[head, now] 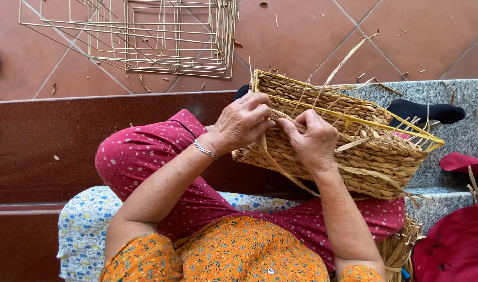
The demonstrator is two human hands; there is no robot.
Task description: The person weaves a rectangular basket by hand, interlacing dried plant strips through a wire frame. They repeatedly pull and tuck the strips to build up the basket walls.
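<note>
The red tiled floor (312, 36) fills the top of the view, and below it run dark red stone steps (40, 141) and a grey speckled step (458, 104). On the floor lie bare wire frames (145, 36), stacked together, well apart from the person. The person sits on a patterned cushion (85, 224), with knees in red dotted trousers (140, 156) and an orange flowered top (239, 250). A red cloth (458, 245) lies at the right edge, with a bundle of straw (401, 248) just beside it.

Across the lap rests a half-woven basket (354, 151) — braided straw over a yellow wire frame, tilted on its side, loose strands sticking out at the right end. The left hand (242, 124), with a silver bracelet (204, 150) at the wrist, and the right hand (314, 141) sit close together on the basket's near wall — both pinch a straw strand (273, 159) against the weave, fingertips almost touching.
</note>
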